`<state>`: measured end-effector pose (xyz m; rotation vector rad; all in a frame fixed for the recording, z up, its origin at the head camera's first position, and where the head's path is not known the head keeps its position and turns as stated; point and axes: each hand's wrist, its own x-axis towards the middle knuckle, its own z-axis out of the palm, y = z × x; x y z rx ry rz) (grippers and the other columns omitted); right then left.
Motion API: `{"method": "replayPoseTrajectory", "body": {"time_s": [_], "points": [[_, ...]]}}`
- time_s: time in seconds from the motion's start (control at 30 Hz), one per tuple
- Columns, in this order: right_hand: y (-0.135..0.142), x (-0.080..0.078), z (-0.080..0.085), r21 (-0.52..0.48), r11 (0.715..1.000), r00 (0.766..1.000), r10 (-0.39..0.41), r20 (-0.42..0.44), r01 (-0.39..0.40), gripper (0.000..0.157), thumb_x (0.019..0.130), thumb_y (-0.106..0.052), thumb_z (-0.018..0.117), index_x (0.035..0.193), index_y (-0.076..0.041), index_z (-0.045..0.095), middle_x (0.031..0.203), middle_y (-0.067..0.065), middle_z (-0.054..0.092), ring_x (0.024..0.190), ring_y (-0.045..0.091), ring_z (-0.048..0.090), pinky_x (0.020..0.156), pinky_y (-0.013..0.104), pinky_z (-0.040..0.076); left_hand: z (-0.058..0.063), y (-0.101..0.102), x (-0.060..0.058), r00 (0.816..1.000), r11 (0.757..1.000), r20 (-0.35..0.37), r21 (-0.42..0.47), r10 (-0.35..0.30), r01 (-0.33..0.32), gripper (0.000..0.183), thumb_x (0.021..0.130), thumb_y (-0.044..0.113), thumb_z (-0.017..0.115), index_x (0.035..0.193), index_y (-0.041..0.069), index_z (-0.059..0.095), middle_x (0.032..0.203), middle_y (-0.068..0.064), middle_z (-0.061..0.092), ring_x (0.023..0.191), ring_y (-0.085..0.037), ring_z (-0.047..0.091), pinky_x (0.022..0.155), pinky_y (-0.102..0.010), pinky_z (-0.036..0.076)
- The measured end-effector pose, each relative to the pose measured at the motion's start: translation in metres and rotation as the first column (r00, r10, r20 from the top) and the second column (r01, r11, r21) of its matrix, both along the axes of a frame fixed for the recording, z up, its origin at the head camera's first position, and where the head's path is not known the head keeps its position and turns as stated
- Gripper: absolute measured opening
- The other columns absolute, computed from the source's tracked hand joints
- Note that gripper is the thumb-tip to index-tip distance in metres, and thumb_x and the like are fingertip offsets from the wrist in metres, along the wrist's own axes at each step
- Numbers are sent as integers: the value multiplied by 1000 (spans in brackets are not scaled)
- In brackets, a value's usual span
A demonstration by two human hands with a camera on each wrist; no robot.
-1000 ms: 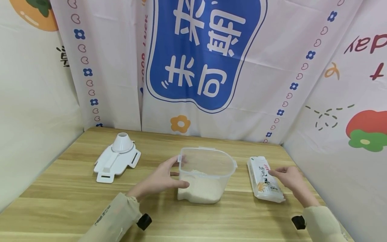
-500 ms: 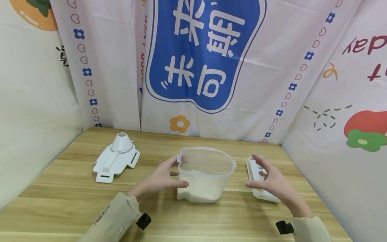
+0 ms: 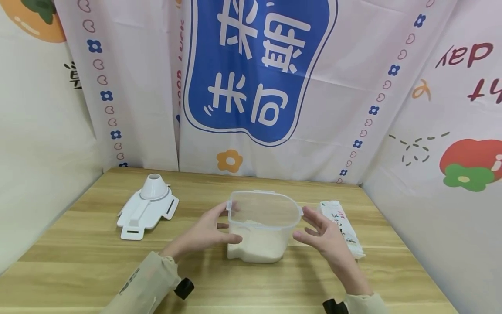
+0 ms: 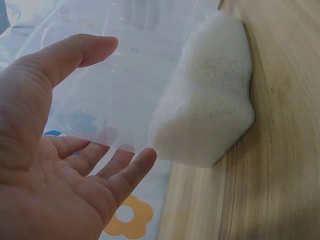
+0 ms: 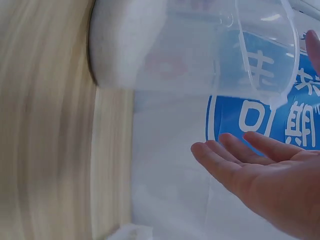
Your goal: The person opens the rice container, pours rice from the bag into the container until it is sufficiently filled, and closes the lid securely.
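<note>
A clear plastic container (image 3: 260, 240) with white rice (image 4: 215, 95) in its lower part stands on the table. My left hand (image 3: 204, 235) is at its left side, thumb in front and fingers toward the back wall, loosely spread; whether they touch the wall is hard to tell. On the other side is my right hand (image 3: 323, 233), fingers extended and thumb apart. In the right wrist view a gap shows between the right fingers (image 5: 215, 160) and the container. Behind that hand lies a white printed packet (image 3: 341, 222), partly covered by it.
A white plastic lid-like piece (image 3: 150, 213) with a cone spout lies at the left of the wooden table (image 3: 251, 288). Printed white cloth (image 3: 157, 109) hangs behind and along both sides.
My right hand has left the packet and moved left to the container's right side, its fingers spreading. The left hand has stayed by the container. The view has shifted slightly.
</note>
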<state>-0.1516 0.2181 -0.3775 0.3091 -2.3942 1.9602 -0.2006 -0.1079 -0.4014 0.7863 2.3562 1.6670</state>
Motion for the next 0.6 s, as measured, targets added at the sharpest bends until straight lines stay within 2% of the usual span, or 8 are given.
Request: {"method": "replayPoseTrajectory", "body": {"time_s": [0.13, 0.27, 0.4, 0.6], "points": [[-14, 0, -5, -76, 997, 1000, -12, 0, 12, 78, 79, -3, 82, 145, 2, 41, 146, 17, 45, 134, 32, 41, 106, 41, 41, -2, -3, 1, 1000, 1000, 6, 8, 4, -4, 85, 76, 28, 87, 146, 13, 41, 143, -6, 45, 131, -33, 42, 101, -48, 46], [-22, 1, -10, -102, 994, 999, -39, -10, 38, 76, 76, 0, 83, 142, 1, 46, 141, 20, 49, 131, 35, 44, 103, 39, 45, -4, -4, 2, 1000, 1000, 12, 11, -7, 7, 86, 77, 28, 87, 147, 12, 40, 144, -6, 45, 132, -32, 41, 102, -46, 45], [-27, 1, -16, -88, 995, 999, -50, -9, 49, 75, 76, -2, 83, 142, -2, 48, 139, 18, 51, 129, 35, 47, 102, 37, 45, -5, -4, 3, 1000, 1000, 24, 1, 3, -3, 86, 76, 30, 87, 147, 14, 40, 145, -5, 44, 131, -33, 43, 100, -44, 47], [-34, 1, -23, -85, 996, 999, -37, -25, 35, 74, 78, -7, 83, 142, -6, 48, 143, 17, 48, 123, 37, 52, 95, 34, 50, 0, -3, 3, 1000, 1000, 12, 12, -6, 5, 86, 76, 29, 87, 146, 12, 41, 144, -6, 45, 130, -32, 43, 101, -46, 46]]}}
